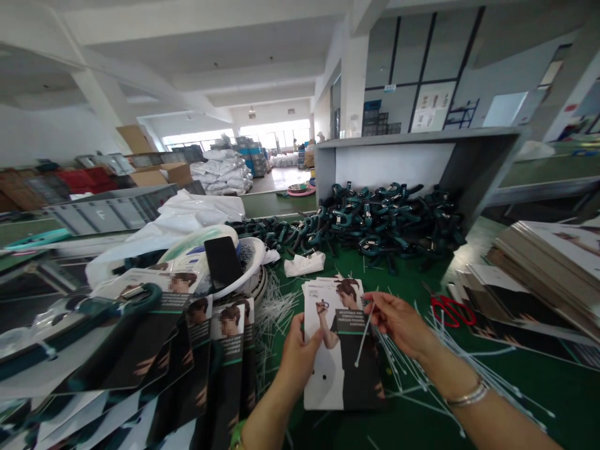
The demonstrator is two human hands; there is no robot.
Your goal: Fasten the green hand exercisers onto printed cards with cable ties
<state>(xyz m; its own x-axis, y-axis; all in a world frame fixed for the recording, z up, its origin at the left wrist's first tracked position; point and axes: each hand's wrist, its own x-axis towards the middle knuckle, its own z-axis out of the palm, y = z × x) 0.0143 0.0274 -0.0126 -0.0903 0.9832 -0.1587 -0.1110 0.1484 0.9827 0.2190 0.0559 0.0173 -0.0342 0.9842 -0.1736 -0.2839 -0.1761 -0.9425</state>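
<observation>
My left hand (299,350) is closed on the left edge of a printed backing card (344,390), its thumb lying on the front. The card stands upright before me with more cards behind it. My right hand (404,320) pinches a thin white cable tie (363,340) between thumb and fingertips. The tie slants down across the card's front, its small head at the lower end. Loose cable ties (462,365) fan out on the green table under my right wrist, and more ties (279,312) lie left of the card.
A tipped grey crate (487,156) spills dark green hand grips (375,219). Red scissors (452,310) and card stacks (553,262) lie right. Cards with grips attached (126,337) pile up left, near a phone (224,262) on a white basket (253,256).
</observation>
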